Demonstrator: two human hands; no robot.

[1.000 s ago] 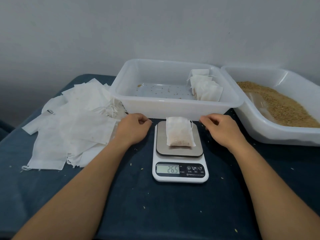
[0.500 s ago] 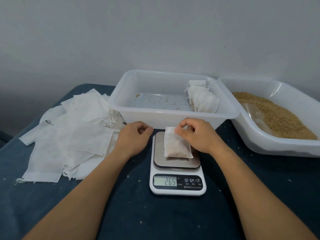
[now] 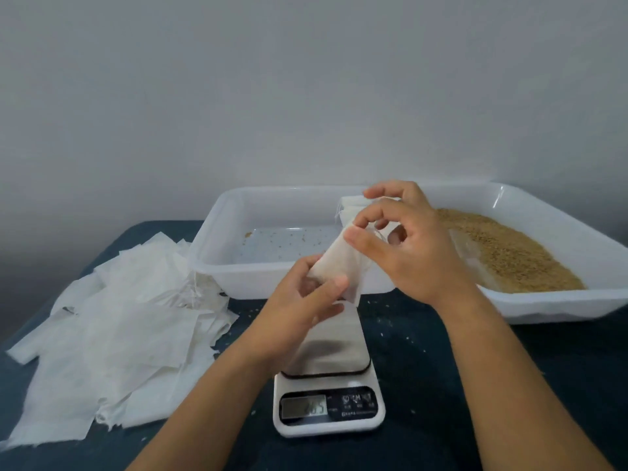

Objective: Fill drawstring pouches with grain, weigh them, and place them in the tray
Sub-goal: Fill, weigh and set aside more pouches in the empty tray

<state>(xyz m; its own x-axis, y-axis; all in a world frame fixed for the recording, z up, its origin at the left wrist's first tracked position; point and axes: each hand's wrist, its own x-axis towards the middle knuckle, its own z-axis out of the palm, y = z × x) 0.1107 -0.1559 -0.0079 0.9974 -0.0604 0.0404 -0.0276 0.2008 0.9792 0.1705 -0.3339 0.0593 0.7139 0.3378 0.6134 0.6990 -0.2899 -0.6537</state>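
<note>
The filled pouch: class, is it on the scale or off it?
Off. Left hand and right hand hold the pouch above the scale, whose steel platform lies bare.

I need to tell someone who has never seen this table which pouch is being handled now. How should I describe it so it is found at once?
Start at the kitchen scale at the front of the dark table. Directly above its steel platform, the filled pouch is gripped by the left hand below and pinched at its top by the right hand. Unlike the flat empty pouches piled left, it is held in the air.
</note>
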